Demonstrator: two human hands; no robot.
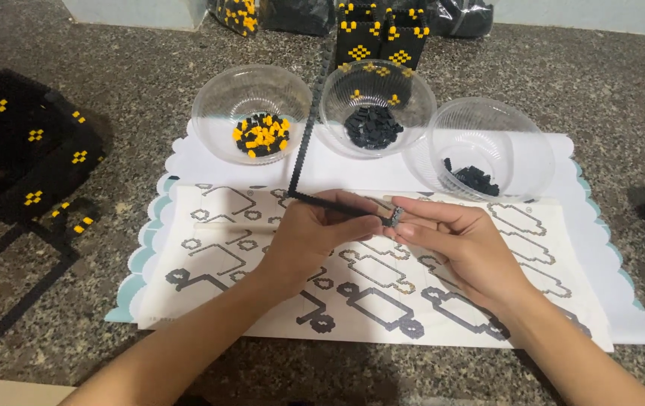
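Observation:
My left hand point(321, 229) pinches one end of a long thin black strip of joined pieces point(303, 143). The strip bends at my hand and runs up past the bowls toward the back. My right hand point(454, 237) meets the left at the middle and holds a small black piece point(391, 220) against the strip's end with its fingertips. Both hands hover over a white sheet printed with black and grey outline shapes point(382, 301).
Three clear bowls stand behind the hands: one with yellow and black pieces point(251, 113), one with black pieces point(377, 105), one with a few black pieces point(487, 146). A black and yellow assembled box point(379, 34) is at the back; black panels point(22, 146) lie at left.

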